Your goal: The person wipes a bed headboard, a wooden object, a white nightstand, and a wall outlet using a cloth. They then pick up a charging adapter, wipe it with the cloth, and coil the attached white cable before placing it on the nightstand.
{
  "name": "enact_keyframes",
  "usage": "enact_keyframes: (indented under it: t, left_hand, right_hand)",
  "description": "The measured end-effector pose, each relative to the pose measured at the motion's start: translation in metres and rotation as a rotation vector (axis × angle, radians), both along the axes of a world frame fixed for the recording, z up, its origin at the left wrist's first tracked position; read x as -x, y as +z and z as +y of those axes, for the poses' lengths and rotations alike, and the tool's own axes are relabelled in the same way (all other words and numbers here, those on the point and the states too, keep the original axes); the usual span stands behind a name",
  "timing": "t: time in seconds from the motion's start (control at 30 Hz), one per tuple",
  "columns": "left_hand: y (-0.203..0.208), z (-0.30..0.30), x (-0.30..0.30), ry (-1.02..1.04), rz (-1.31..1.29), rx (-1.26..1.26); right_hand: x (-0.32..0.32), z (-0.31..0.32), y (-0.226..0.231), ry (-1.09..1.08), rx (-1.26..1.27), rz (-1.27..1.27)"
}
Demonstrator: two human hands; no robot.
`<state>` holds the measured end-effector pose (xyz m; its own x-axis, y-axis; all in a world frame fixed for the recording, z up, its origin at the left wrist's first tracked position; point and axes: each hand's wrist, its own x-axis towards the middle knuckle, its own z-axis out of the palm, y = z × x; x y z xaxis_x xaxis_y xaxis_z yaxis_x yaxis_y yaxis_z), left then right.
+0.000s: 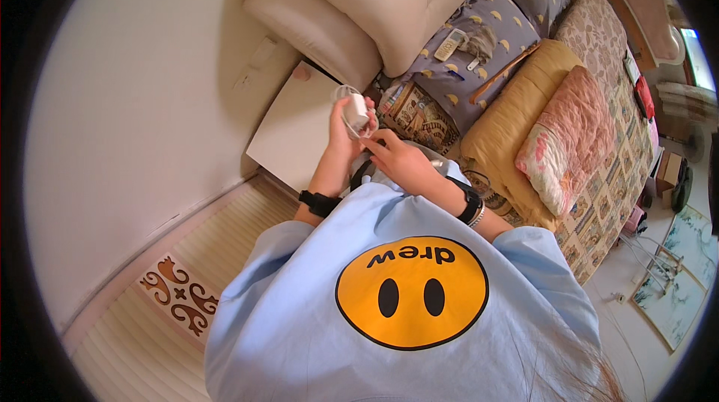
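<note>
My left hand point(341, 131) is wrapped round a white charger block point(356, 111), held up beside the white bedside cabinet. A thin white charging cable point(344, 92) loops round the block, above and below it. My right hand point(404, 164) meets the lower loop of that cable, with thumb and forefinger close together on it. The cable's end is too small to make out. Dark bands sit on both wrists, and my light blue shirt fills the lower middle.
A white bedside cabinet point(288, 121) stands against the wall, next to a cream padded headboard point(322, 24). On the bed lie grey pillows point(490, 16), a remote control point(449, 44), a wooden stick point(505, 72), and folded yellow point(517, 110) and pink quilts point(580, 129).
</note>
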<state>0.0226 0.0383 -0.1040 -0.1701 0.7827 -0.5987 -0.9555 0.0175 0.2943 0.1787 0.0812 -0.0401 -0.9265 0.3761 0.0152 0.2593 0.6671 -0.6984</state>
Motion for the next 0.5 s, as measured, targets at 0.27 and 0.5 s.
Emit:
enact_keyframes:
  t: [0.27, 0.5]
  left_hand:
    - [0.015, -0.011, 0.033, -0.068, -0.105, -0.121]
    - [0.018, -0.013, 0.018, -0.365, 0.034, -0.12]
  right_hand:
    - [-0.041, 0.045, -0.03, -0.081, 0.807, -0.203]
    - [-0.036, 0.085, -0.041, -0.365, 1.22, -0.017]
